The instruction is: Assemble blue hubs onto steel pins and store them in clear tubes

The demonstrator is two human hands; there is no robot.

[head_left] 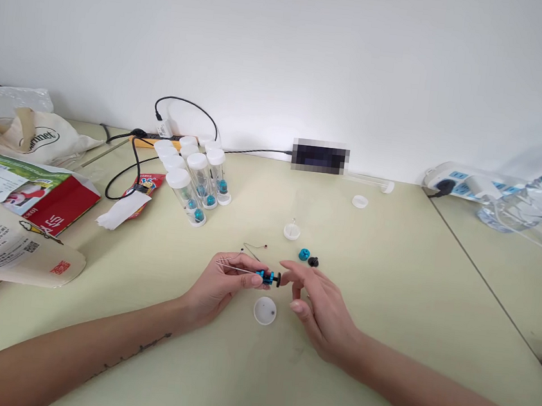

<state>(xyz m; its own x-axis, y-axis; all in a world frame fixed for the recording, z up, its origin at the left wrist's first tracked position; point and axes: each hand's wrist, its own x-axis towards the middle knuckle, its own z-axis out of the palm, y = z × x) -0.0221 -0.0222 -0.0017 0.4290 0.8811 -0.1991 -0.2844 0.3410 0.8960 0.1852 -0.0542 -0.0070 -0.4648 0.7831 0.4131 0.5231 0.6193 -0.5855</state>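
Between the thumb and fingers of my left hand [224, 279] is a small blue and black part with a bent thin wire [266, 277], its wire pointing left and its black disc end right. My right hand [321, 305] is just right of that disc, fingers spread and curved; whether a fingertip touches the disc I cannot tell. Below the hands lies a shallow white cap [265, 311] with a tiny dark piece in it. Beyond my right fingers are a loose blue piece [303, 254] and a black knob [313, 262]. Another bent wire [253, 253] rests behind my left hand.
Several clear tubes with white caps [199, 163] stand at the back left, blue parts inside. A white cap with an upright pin [292, 231] and another white lid [359, 202] lie farther back. Left are a cup [19, 247] and red box [80, 199]; right, a water bottle [533, 198].
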